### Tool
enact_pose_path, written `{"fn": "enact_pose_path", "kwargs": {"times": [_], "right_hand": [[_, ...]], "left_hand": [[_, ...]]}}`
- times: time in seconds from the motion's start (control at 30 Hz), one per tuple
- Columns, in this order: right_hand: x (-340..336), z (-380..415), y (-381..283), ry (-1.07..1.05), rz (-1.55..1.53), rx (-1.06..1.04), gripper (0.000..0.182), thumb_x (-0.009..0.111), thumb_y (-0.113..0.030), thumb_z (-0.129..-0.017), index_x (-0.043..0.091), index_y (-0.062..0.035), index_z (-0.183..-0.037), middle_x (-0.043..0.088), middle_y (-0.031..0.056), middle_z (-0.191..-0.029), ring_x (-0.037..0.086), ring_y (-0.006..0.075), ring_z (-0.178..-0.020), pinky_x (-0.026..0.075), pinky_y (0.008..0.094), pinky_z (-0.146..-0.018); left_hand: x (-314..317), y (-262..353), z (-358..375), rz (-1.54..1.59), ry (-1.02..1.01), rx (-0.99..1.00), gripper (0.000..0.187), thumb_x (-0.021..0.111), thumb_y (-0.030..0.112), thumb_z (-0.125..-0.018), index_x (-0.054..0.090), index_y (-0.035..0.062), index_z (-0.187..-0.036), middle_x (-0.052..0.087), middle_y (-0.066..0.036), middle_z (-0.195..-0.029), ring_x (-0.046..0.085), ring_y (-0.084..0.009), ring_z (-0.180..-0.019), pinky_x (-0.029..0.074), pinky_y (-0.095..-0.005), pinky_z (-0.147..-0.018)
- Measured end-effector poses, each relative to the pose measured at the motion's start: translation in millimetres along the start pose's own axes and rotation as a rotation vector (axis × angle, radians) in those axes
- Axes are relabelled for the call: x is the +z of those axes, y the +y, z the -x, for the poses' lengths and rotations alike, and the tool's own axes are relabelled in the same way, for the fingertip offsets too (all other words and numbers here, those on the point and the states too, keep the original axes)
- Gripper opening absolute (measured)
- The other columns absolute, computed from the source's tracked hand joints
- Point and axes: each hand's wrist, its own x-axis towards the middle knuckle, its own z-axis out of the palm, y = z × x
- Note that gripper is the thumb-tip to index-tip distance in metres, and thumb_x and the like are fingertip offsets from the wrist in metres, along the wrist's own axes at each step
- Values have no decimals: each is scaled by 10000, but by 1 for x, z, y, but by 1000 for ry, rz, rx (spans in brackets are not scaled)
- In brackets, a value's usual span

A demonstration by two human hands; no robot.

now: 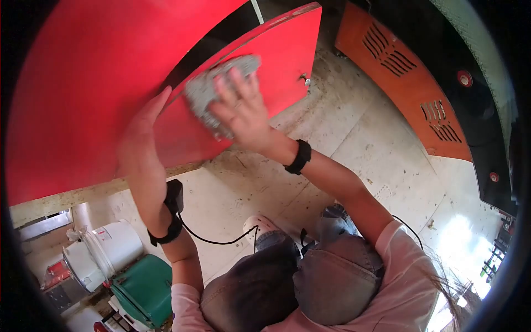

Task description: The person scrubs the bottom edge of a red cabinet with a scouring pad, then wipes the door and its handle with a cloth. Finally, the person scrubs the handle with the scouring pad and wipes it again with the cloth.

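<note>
A red cabinet door (282, 61) stands swung out from a larger red panel (88, 83), with a dark gap between them. My right hand (243, 110) presses a crumpled grey cloth (202, 91) against the door's face; its fingers are spread over the cloth and slightly blurred. By the door's left edge, my left hand (141, 133) lies against the red surface with its fingers stretched out, nothing visible in it. A small lock or knob (305, 80) sits near the door's right edge.
An orange vented panel (398, 72) on a black machine body stands at the right. White buckets (116, 249) and a green bin (145, 290) are at the lower left. The pale floor (354, 144) is stained. A black cable (215, 242) runs from my left wrist.
</note>
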Motion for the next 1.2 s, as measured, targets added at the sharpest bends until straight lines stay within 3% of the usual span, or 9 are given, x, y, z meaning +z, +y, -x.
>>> {"fn": "enact_pose_path", "kwargs": {"times": [0.27, 0.4, 0.5, 0.57, 0.67, 0.77, 0.87, 1.07, 1.2], "right_hand": [[40, 18, -34, -144, -58, -354, 87, 570, -244, -780, 485, -235, -760, 494, -48, -1253, 412, 145, -1201, 255, 359, -1052], [52, 44, -37, -535, -81, -587, 252, 523, -265, -824, 561, -153, -1047, 479, 7, -1252, 424, 121, -1168, 336, 339, -1004], [87, 118, -34, -651, -404, -324, 235, 499, -240, -841, 568, -109, -1024, 482, 35, -1241, 426, 154, -1167, 358, 343, -983], [82, 153, -37, -812, -717, 269, 241, 494, -198, -829, 563, -82, -1029, 510, 55, -1204, 433, 198, -1159, 370, 346, -967], [51, 172, -13, -1149, -171, -397, 290, 475, -146, -813, 529, -59, -1085, 550, 77, -1130, 458, 229, -1121, 404, 353, -915], [-14, 120, -17, -1603, -406, 649, 297, 492, -43, -782, 501, -42, -1079, 579, 87, -1079, 469, 236, -1115, 401, 369, -897], [-73, 133, -2, -790, -906, 910, 383, 530, -10, -744, 478, -64, -1119, 570, 99, -1070, 480, 227, -1090, 382, 364, -902], [-142, 35, 26, 364, -664, 885, 338, 563, -77, -808, 391, -69, -1100, 447, 39, -1031, 439, 165, -1003, 356, 323, -879], [-128, -1, 64, 394, -375, 590, 375, 549, -29, -803, 356, -80, -1120, 353, 113, -1232, 352, 214, -1165, 285, 348, -975]], "left_hand": [[-7, 4, -3, 4, -108, 5, 421, 299, 218, -884, 555, -8, -1131, 563, -144, -1131, 498, -227, -1090, 320, -300, -948], [-5, 7, -3, -52, -82, -56, 392, 334, 209, -878, 570, -1, -1112, 564, -145, -1123, 506, -232, -1068, 328, -305, -939], [-3, 6, -1, -56, -47, -53, 353, 384, 196, -872, 583, 12, -1098, 570, -143, -1099, 518, -231, -1041, 340, -304, -926], [-1, 0, -1, -71, -19, -3, 322, 426, 183, -865, 592, 20, -1088, 579, -140, -1074, 528, -226, -1018, 352, -301, -914], [3, -14, 1, -92, 53, 97, 280, 488, 152, -846, 606, 30, -1068, 595, -132, -1031, 545, -218, -978, 376, -297, -889], [8, -21, 2, -96, 141, 181, 254, 537, 117, -819, 620, 44, -1047, 608, -118, -990, 560, -213, -934, 402, -295, -857], [16, -19, 3, -119, 213, 209, 243, 581, 108, -793, 635, 69, -1027, 614, -96, -938, 573, -205, -871, 425, -283, -806], [33, -13, -1, -180, 351, 176, 183, 646, 160, -757, 679, 134, -935, 597, -36, -790, 568, -163, -714, 442, -258, -648], [38, -15, -4, -221, 406, 181, 157, 661, 166, -739, 689, 154, -893, 579, -17, -737, 554, -154, -663, 430, -255, -593]]}}
